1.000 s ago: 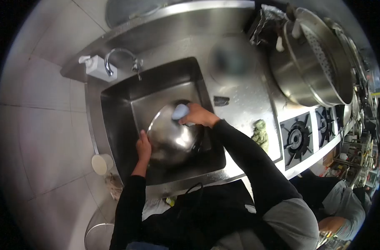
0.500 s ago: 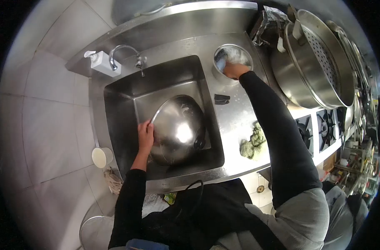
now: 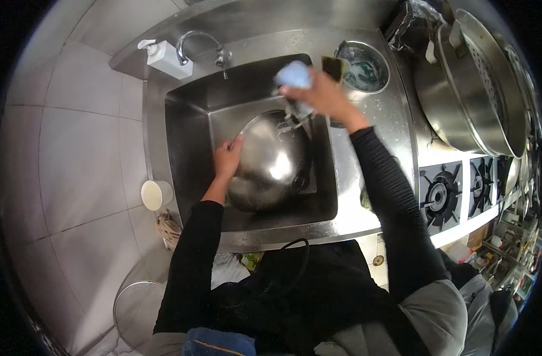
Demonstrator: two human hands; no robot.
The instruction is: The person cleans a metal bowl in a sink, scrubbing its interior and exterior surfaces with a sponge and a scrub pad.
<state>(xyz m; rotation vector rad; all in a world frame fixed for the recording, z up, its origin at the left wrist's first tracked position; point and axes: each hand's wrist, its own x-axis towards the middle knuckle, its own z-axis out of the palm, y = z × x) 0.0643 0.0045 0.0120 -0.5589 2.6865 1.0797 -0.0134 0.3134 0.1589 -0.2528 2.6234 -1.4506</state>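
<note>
A large shiny steel bowl (image 3: 268, 157) lies tilted in the sink (image 3: 185, 204). At its upper left rim, my left hand (image 3: 227, 157) is closed on the edge. Above the sink's right side is my right hand (image 3: 325, 98), gripping a wet light-blue sponge (image 3: 293, 76), blurred by motion. White suds or drips hang below the sponge. Just right of that hand stands a metal pot (image 3: 385, 74) with greenish soapy water inside. A yellow-green scouring pad (image 3: 334, 68) shows at the pot's left side; whether it touches my hand is unclear.
A faucet (image 3: 191, 35) and a white pump bottle (image 3: 170, 59) stand behind the sink. A pale cup (image 3: 155, 194) sits at its left. Large steamer pots (image 3: 461, 89) and gas burners (image 3: 440, 196) are on the right. Another person's grey clothing shows at lower right.
My right hand has come out of the metal pot and moved left over the sink with the blue sponge. The left hand stays on the bowl's rim. The view has shifted slightly.
</note>
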